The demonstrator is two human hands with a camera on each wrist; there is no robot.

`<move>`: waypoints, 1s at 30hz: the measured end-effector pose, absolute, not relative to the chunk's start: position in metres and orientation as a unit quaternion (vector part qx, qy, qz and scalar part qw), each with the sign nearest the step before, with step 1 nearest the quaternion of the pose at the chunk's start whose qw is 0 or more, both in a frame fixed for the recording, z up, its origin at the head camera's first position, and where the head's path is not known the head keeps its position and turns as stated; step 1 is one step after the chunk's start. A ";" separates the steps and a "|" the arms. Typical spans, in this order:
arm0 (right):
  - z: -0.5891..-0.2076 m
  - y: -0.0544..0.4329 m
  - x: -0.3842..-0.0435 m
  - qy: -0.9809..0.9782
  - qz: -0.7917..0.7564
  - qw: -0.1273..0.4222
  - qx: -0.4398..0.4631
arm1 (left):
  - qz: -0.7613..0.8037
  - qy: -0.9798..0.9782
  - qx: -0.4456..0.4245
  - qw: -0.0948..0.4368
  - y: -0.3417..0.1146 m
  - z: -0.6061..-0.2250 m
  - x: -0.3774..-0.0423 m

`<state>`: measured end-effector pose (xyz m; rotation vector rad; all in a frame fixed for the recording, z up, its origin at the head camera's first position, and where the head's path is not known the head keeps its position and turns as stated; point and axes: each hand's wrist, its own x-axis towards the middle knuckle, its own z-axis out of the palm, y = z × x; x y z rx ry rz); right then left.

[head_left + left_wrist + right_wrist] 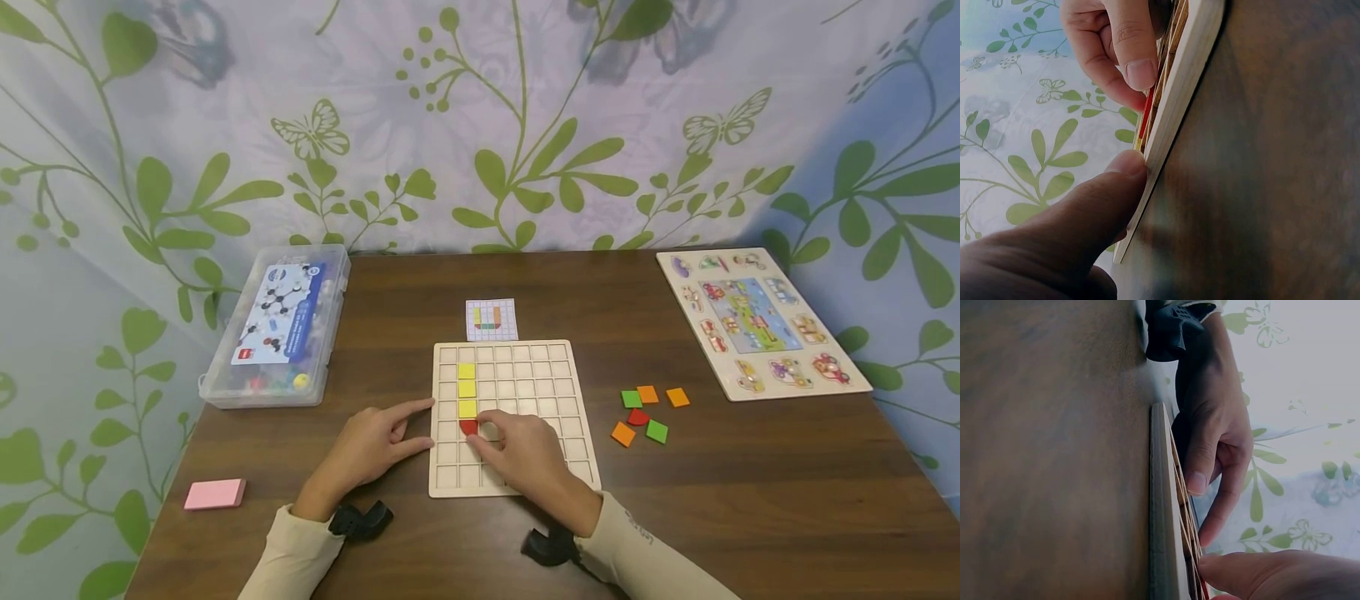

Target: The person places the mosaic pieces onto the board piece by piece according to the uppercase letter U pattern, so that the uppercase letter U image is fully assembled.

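Note:
A wooden grid board (517, 487) lies on the table. Three yellow square tiles (467, 389) stand in one column near its left side. Just below them is a red tile (468, 427) with a rounded edge, and my right hand (528, 454) pinches it between thumb and index finger at the grid. In the left wrist view the red tile (1146, 115) shows as a thin strip beside those fingertips. My left hand (367, 450) touches the board's left edge with extended index finger and thumb. Behind the board lies a pattern card (491, 320) with a coloured U shape.
Right of the board lie loose orange tiles (623, 434), green tiles (657, 431) and a red tile (638, 417). A clear plastic case (337, 333) is at the back left, a pink block (214, 494) at the front left. A picture puzzle board (720, 354) lies at the right.

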<state>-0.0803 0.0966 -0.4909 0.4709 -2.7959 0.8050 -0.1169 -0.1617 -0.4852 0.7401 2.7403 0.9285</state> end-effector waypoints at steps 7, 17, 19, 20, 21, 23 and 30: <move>-0.492 0.098 -0.080 -0.944 0.277 0.098 0.152 | 0.309 0.916 0.244 0.082 -0.161 -0.485 -0.116; -0.493 0.102 -0.077 -0.938 0.278 0.109 0.174 | 0.309 0.916 0.244 0.075 -0.162 -0.488 -0.117; -0.492 0.105 -0.076 -0.936 0.282 0.115 0.180 | 0.308 0.917 0.243 0.075 -0.162 -0.488 -0.117; -0.491 0.106 -0.075 -0.934 0.285 0.117 0.182 | 0.308 0.917 0.241 0.076 -0.162 -0.488 -0.117; -0.490 0.107 -0.074 -0.932 0.289 0.119 0.185 | 0.307 0.918 0.240 0.076 -0.162 -0.488 -0.117; -0.489 0.111 -0.072 -0.929 0.295 0.122 0.186 | 0.307 0.918 0.239 0.077 -0.162 -0.487 -0.117; -0.486 0.129 -0.063 -0.926 0.322 0.119 0.159 | 0.308 0.917 0.244 0.073 -0.161 -0.488 -0.117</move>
